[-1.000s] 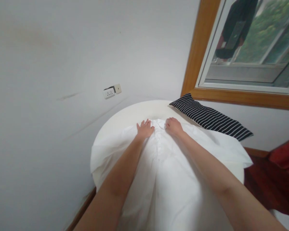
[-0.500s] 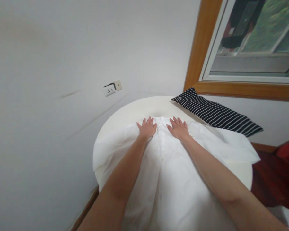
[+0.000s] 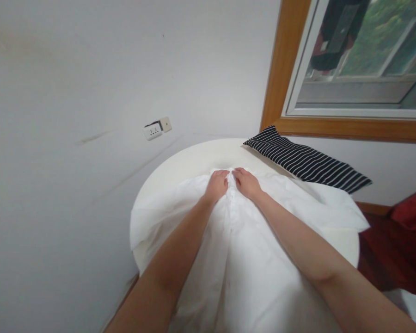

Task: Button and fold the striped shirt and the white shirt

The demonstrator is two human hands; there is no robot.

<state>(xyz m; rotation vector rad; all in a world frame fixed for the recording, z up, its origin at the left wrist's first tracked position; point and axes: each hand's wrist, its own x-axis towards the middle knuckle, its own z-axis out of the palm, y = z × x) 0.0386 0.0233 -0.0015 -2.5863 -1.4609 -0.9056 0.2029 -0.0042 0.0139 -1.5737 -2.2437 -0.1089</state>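
A white shirt lies spread over a round white table, its sleeves out to both sides and its front placket running down the middle toward me. At the far end, by the collar, my left hand has its fingers drawn together on the cloth. Just across the placket, my right hand is closed on the collar edge in the same way. Only a narrow gap separates the two hands. The fingertips and the cloth under them are partly hidden.
A black-and-white striped cloth piece, perhaps a cushion, rests on the table's far right edge. Behind the table is a white wall with a socket. A wood-framed window is at the right, above dark red flooring.
Both hands have slid inward toward the placket at the collar. Their fingers, spread flat before, are now curled together on the cloth. The view has shifted slightly.
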